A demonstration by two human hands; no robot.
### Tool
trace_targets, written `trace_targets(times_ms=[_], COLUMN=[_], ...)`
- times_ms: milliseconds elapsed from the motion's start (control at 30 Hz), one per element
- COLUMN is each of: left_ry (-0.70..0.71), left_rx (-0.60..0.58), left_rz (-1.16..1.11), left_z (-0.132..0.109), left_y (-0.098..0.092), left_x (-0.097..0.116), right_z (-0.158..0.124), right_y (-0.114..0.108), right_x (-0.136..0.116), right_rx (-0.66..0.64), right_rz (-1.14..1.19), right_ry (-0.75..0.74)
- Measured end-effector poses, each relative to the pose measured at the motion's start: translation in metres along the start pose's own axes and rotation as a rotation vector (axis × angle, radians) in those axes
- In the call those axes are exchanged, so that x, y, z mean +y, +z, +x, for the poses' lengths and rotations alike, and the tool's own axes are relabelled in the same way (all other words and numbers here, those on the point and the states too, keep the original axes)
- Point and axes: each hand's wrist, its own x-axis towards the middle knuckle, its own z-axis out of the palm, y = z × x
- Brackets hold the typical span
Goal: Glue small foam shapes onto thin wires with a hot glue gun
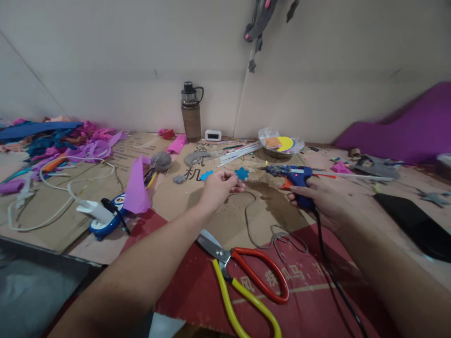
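Observation:
Between the thumb and fingers of my left hand is a small blue flower-shaped cutout, held above the cardboard. A second blue cutout shows just behind that hand, partly hidden by it. My right hand is wrapped round the handle of a blue glue gun, a finger at its orange trigger. The nozzle points left toward the held cutout, with a gap between them. A clear glue stick sticks out of the gun's back. Below my hands lie large scissors with red and yellow handles.
A power strip with plugs and white cables lies at left, near purple felt and a yarn ball. A bottle stands by the wall. Grey cord loops over the cardboard. A black phone lies at right.

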Motion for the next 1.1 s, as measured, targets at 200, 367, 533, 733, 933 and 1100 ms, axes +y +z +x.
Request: trace_targets(times_ms=[200,367,533,733,933,1100], left_ry=[0.006,0.002,-0.009,0.001,0.005,-0.001], left_rx=[-0.004,-0.004,0.009,0.002,0.006,0.012], left_rz=[0.039,0.044,0.052,0.07,0.099,0.087], left_z=[0.002,0.002,0.002,0.005,0.007,0.007], left_y=[-0.001,-0.001,-0.001,-0.003,-0.005,-0.005], left_x=[-0.001,-0.001,0.0,-0.003,-0.006,-0.007], right_z=[-0.005,-0.007,-0.014,-0.018,-0.014,-0.012], right_y=[0.005,0.007,0.012,0.015,0.01,0.009], right_x=[-0.002,-0.002,-0.004,-0.002,0.005,0.006], right_rx=[-0.035,-0.062,-0.105,-0.194,-0.26,-0.259], right_rz=[0.033,0.008,-0.007,0.014,0.002,0.019], right_ry=[-0.101,-0.154,-0.143,-0.234,-0.306,-0.292])
